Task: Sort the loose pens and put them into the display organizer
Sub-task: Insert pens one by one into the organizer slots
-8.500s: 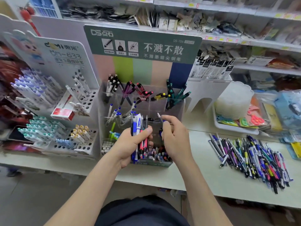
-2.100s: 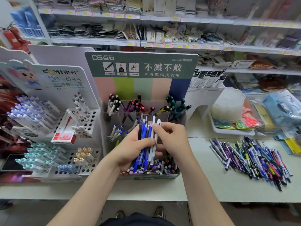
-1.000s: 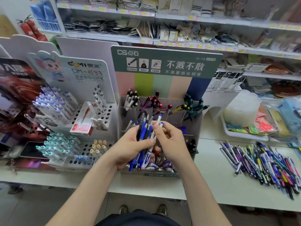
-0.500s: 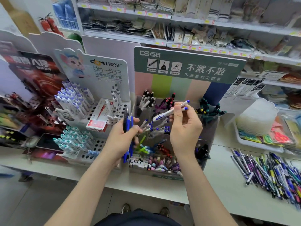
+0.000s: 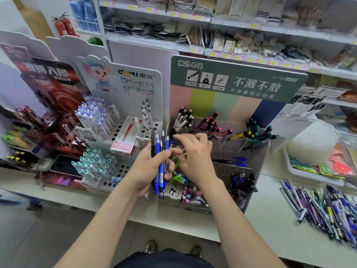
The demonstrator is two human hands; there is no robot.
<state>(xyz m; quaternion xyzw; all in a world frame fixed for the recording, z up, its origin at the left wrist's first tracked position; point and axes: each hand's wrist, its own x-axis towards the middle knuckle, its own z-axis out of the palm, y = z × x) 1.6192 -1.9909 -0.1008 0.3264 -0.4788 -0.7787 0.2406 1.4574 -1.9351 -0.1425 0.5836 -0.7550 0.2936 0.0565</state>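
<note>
Left hand (image 5: 147,168) is curled tight around a bundle of pens (image 5: 160,161), blue ones plus a dark one. They're held upright, tips sticking out above the thumb, ends below the palm. Right hand (image 5: 195,157) sits just right of it, fingers reaching left across to the top of the bundle. Motion blur there, so cannot tell if it pinches a pen or is just loose.

Both hands hover in front of the organizer (image 5: 259,161), clear plastic with compartments and a green header board. It sits directly behind and under the right hand. Back compartments beyond the right fingers hold black-white, pink and green pens, standing tilted. A few blue pens lie in a compartment right of the right wrist. Small pastel bits fill the front compartment below both hands.

Pile of loose pens (image 5: 326,207) lies well off to the right of the right arm, on the counter (image 5: 270,225). White pen stand (image 5: 116,130) with a red box (image 5: 123,141) is just left of the left hand.
</note>
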